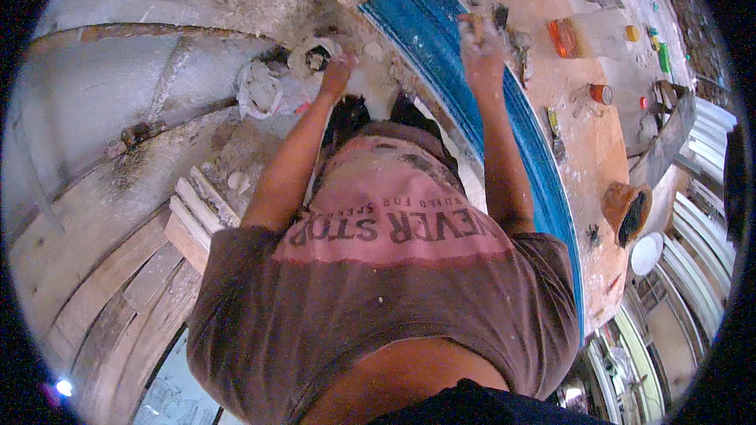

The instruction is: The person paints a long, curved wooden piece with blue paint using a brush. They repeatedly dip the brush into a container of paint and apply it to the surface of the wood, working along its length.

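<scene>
My left hand [339, 72] is closed at the rim of a round whitish tub [297, 60] with something dark inside. A white plastic bag [258, 91] lies left of the tub. Over a long blue moulded panel [418, 12], my right hand [483, 55] is closed around a small tool with an orange-brown handle [471, 25]. A blurred greyish end of it points away from me, and its exact kind cannot be made out. White powder or paste coats the fingers of this hand. The panel runs along the workbench at my right, curving toward me.
The wooden workbench [613, 138] holds a large clear bottle with orange liquid [583, 38], a small orange jar [601, 94] and a brown pot [626, 206]. Stacked boards [126, 291] lie at my left. White strips [701, 248] stand at the far right.
</scene>
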The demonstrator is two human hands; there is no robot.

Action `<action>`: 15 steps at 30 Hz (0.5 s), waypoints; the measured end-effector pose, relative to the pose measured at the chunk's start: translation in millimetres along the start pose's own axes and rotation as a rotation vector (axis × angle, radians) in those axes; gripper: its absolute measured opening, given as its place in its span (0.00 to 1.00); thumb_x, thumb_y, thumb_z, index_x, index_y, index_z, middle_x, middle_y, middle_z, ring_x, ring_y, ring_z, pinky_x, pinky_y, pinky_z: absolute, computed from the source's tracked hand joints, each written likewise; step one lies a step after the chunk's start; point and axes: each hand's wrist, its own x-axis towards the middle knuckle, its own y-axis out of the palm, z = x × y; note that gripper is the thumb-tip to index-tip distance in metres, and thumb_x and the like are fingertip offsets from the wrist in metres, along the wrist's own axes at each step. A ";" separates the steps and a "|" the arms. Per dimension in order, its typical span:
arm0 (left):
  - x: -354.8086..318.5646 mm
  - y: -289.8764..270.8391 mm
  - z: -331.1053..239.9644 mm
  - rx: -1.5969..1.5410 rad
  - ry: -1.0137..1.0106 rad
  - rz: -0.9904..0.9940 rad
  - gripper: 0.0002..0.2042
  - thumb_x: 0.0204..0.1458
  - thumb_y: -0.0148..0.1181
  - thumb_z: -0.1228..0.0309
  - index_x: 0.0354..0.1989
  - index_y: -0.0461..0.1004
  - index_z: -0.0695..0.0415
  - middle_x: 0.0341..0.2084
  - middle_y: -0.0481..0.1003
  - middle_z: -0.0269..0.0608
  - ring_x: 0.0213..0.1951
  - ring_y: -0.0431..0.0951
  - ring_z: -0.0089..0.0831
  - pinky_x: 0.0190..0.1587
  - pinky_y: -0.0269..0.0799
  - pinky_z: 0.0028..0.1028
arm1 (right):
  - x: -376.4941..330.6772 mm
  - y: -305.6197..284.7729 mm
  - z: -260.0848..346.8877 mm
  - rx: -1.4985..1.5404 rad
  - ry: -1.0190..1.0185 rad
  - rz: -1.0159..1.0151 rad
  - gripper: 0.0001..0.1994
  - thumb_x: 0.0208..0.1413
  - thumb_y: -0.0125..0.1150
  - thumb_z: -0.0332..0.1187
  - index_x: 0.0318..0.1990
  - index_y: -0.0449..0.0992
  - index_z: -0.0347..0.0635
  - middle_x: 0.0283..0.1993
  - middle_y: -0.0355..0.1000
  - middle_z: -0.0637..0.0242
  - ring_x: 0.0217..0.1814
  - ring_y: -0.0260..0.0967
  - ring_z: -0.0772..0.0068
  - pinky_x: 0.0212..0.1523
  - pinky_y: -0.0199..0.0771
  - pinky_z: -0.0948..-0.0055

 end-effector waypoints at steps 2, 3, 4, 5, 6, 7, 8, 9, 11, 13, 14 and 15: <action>49.1 -7.1 27.7 -0.249 -0.305 0.053 0.15 0.54 0.53 0.59 0.44 0.70 0.55 0.32 0.74 0.42 0.33 0.74 0.42 0.35 0.70 0.35 | -5.7 -1.8 -0.4 -0.005 0.115 0.013 0.10 0.58 0.53 0.34 0.42 0.73 0.39 0.30 0.72 0.56 0.32 0.71 0.58 0.37 0.69 0.65; 72.5 -4.3 36.0 -0.370 -0.447 0.089 0.14 0.55 0.52 0.58 0.43 0.70 0.53 0.31 0.74 0.39 0.32 0.73 0.41 0.34 0.69 0.34 | -8.8 0.1 -6.4 0.071 0.282 0.066 0.10 0.58 0.53 0.34 0.43 0.73 0.39 0.33 0.72 0.56 0.34 0.71 0.60 0.37 0.68 0.65; 92.0 0.7 44.4 -0.660 -0.481 -0.026 0.13 0.55 0.50 0.58 0.42 0.71 0.52 0.31 0.73 0.38 0.31 0.73 0.39 0.33 0.69 0.33 | -11.1 1.7 -13.7 0.048 0.349 0.091 0.12 0.58 0.54 0.35 0.44 0.75 0.38 0.34 0.72 0.57 0.36 0.71 0.61 0.38 0.69 0.65; 107.9 5.8 53.1 -0.954 -0.511 -0.150 0.13 0.55 0.49 0.57 0.41 0.71 0.51 0.30 0.73 0.36 0.30 0.72 0.37 0.32 0.68 0.32 | -11.8 5.3 -20.8 0.027 0.407 0.128 0.13 0.57 0.56 0.35 0.45 0.76 0.38 0.36 0.73 0.57 0.37 0.71 0.63 0.40 0.69 0.65; 111.5 17.0 47.3 -1.021 -0.522 -0.168 0.13 0.56 0.47 0.57 0.40 0.71 0.51 0.31 0.73 0.36 0.30 0.73 0.36 0.31 0.69 0.32 | -15.3 2.7 -21.5 -0.068 0.305 0.070 0.13 0.57 0.57 0.35 0.46 0.76 0.38 0.35 0.73 0.57 0.37 0.71 0.62 0.41 0.69 0.65; 112.7 30.2 38.1 -1.076 -0.540 -0.175 0.13 0.56 0.46 0.57 0.39 0.71 0.51 0.31 0.73 0.36 0.30 0.73 0.35 0.30 0.69 0.32 | -28.0 -4.4 -16.7 -0.169 0.223 0.008 0.14 0.56 0.58 0.35 0.46 0.77 0.38 0.35 0.73 0.57 0.37 0.72 0.62 0.42 0.70 0.66; 117.5 41.9 26.0 -1.139 -0.547 -0.187 0.13 0.56 0.45 0.57 0.38 0.71 0.51 0.32 0.73 0.36 0.30 0.74 0.34 0.29 0.69 0.32 | -38.2 -7.8 -11.4 -0.271 0.138 -0.042 0.14 0.55 0.59 0.35 0.46 0.77 0.38 0.34 0.73 0.57 0.37 0.72 0.61 0.43 0.70 0.66; 115.1 51.0 9.4 -0.975 -0.558 -0.070 0.13 0.56 0.45 0.57 0.38 0.70 0.52 0.33 0.74 0.37 0.30 0.74 0.34 0.29 0.70 0.32 | -45.7 -11.8 -7.4 -0.225 0.253 -0.067 0.14 0.54 0.60 0.34 0.46 0.77 0.38 0.35 0.73 0.56 0.37 0.73 0.61 0.44 0.71 0.66; 139.9 36.3 25.3 -0.924 -0.399 0.049 0.13 0.57 0.46 0.61 0.40 0.71 0.55 0.35 0.75 0.40 0.26 0.75 0.37 0.28 0.71 0.35 | -40.4 1.4 10.0 -0.030 0.353 -0.065 0.13 0.54 0.60 0.32 0.46 0.78 0.38 0.39 0.74 0.55 0.38 0.74 0.61 0.45 0.72 0.66; 143.4 31.1 8.1 -0.754 -0.455 0.038 0.12 0.56 0.49 0.62 0.42 0.71 0.56 0.36 0.75 0.41 0.27 0.76 0.37 0.30 0.72 0.34 | -41.2 12.1 36.9 0.304 0.478 -0.184 0.12 0.53 0.60 0.30 0.46 0.78 0.40 0.42 0.76 0.60 0.40 0.75 0.69 0.42 0.75 0.71; 139.1 24.2 2.4 -0.650 -0.478 0.037 0.13 0.56 0.50 0.63 0.43 0.71 0.57 0.37 0.75 0.42 0.28 0.76 0.36 0.31 0.72 0.34 | -40.1 19.8 48.9 0.345 0.478 -0.228 0.13 0.54 0.60 0.30 0.46 0.77 0.38 0.42 0.76 0.61 0.39 0.75 0.70 0.41 0.76 0.72; 141.9 12.7 3.9 -0.602 -0.445 0.062 0.13 0.55 0.52 0.63 0.44 0.71 0.57 0.37 0.75 0.42 0.29 0.76 0.36 0.31 0.72 0.34 | -33.0 30.3 58.4 0.393 0.466 -0.259 0.13 0.55 0.60 0.30 0.47 0.76 0.37 0.41 0.76 0.62 0.38 0.75 0.72 0.41 0.76 0.74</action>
